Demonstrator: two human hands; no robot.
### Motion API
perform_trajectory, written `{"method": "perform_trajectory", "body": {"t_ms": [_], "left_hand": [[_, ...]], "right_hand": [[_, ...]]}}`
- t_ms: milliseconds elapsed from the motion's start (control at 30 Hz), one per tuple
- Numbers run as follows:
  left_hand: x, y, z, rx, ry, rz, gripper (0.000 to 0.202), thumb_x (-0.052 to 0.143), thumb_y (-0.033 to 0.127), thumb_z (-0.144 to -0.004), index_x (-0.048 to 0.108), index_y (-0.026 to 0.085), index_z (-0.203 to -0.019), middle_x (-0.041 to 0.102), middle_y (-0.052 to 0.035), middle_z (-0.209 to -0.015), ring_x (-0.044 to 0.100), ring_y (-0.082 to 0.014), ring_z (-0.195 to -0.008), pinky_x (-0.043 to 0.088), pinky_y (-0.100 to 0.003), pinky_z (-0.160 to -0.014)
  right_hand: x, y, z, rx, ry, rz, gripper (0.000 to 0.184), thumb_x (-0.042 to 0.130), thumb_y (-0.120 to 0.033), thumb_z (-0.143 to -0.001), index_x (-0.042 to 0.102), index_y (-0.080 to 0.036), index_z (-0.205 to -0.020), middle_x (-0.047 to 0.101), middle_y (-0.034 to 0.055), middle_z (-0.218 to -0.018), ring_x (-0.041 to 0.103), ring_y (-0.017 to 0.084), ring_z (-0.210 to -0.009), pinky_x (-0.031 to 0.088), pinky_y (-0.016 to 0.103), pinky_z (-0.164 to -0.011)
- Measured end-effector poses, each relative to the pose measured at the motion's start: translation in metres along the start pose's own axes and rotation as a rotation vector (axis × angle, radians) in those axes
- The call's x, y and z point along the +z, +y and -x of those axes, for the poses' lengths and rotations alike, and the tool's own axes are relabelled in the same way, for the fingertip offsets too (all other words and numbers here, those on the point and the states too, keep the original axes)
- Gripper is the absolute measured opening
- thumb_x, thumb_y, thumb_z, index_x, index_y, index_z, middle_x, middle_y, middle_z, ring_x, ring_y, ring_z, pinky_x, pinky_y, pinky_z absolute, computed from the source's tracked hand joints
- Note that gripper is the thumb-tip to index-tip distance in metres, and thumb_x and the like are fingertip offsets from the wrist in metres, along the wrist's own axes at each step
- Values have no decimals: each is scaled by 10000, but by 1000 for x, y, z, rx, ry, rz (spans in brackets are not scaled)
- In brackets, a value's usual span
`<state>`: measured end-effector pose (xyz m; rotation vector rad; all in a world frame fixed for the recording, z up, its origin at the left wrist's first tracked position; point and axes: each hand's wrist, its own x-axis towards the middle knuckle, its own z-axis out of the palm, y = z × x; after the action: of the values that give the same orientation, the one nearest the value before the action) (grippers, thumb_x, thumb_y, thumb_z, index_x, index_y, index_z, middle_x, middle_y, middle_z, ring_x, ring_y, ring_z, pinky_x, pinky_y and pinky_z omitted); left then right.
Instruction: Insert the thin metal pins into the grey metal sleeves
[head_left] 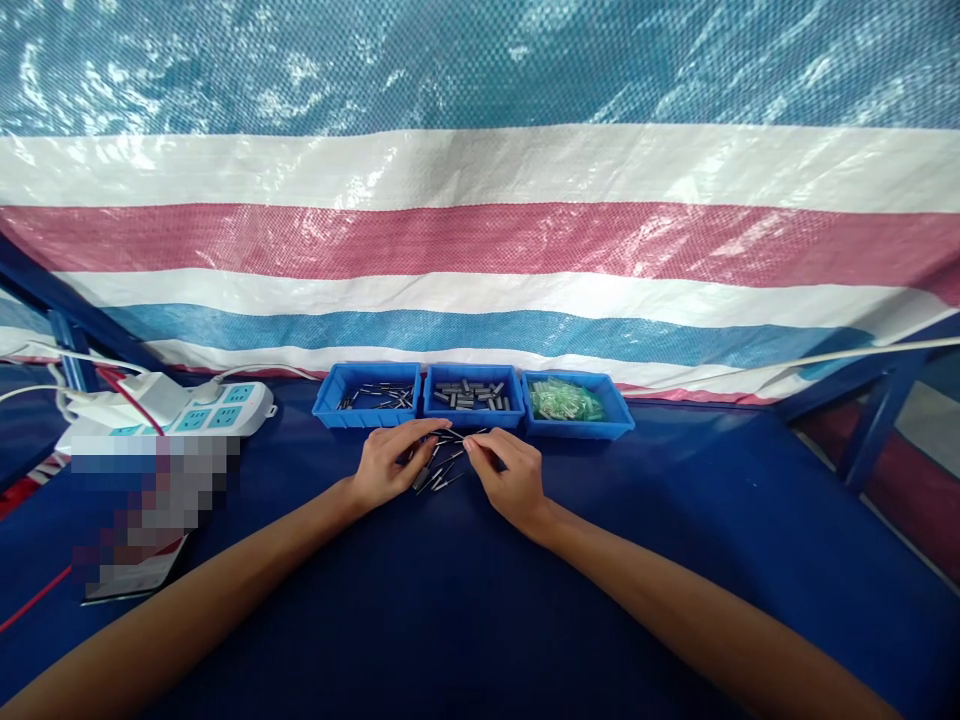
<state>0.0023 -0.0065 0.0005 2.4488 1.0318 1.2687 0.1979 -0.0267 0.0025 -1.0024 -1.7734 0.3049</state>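
Note:
My left hand (386,465) is bent over the blue tabletop, thumb and fingertips drawn together around something too small to name. Facing it, my right hand (514,475) pinches with thumb and forefinger; whatever is in that pinch is mostly hidden. A slim dark piece (452,434) shows between the two sets of fingertips. Below them lie several thin dark rods with silvery ends (444,478), loosely scattered. A short dark grey cylinder (421,478) lies by my left thumb.
Behind my hands stand three blue bins: the left bin (324,408) holds thin rods, the middle bin (472,418) grey cylinders, the right bin (581,430) clear greenish plastic pieces. A power strip (247,405) with plugs and cables sits left, near a partly blurred flat object (142,580). Striped sheeting (480,240) hangs behind.

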Motion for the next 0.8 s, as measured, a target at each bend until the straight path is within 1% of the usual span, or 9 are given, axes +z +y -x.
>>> {"method": "perform_trajectory", "body": {"t_ms": [200,333,400,567,700,800], "left_hand": [[0,1,-1,-6,35,20,253,530,186,-871,612,188,-1111,701,-56,-992,574,-64,-552,497,-188,-605],[-1,3,-2,-3,66,24,256,528,174,-870,604,187,-1114,703,-50,-989,608,-79,-616,504,-192,-627],[-1,4,-3,-4,67,24,261,533,159,-864,603,189,-1114,703,-44,-990,617,-83,-640,508,-193,-640],[-2,4,-3,-21,54,14,259,547,152,-857,610,191,-1105,700,-39,-999,608,-71,-619,504,-184,-624],[-1,3,-3,-1,59,15,247,543,163,-865,611,191,-1100,702,-46,-992,641,-94,-688,519,-192,-637],[0,2,-4,22,56,15,234,559,191,-863,619,183,-1089,704,-57,-983,664,-122,-775,538,-205,-659]], "right_hand": [[0,1,1,0,7,-13,194,509,-218,-892,655,-160,-777,572,16,-609,515,116,-532,416,251,-547],[0,1,0,22,20,-25,204,504,-234,-894,653,-164,-774,596,25,-634,525,119,-547,432,252,-558],[0,1,0,25,18,-30,197,507,-227,-892,653,-163,-777,595,25,-637,527,120,-553,435,252,-564],[0,1,0,-3,4,-25,182,516,-214,-887,656,-158,-784,561,13,-603,502,112,-526,414,250,-538],[0,0,-1,-29,7,-28,188,507,-223,-893,662,-166,-802,556,8,-593,507,112,-520,415,249,-531],[0,1,0,-57,-7,-41,171,514,-224,-892,669,-167,-846,566,11,-602,513,114,-521,418,248,-524]]}}
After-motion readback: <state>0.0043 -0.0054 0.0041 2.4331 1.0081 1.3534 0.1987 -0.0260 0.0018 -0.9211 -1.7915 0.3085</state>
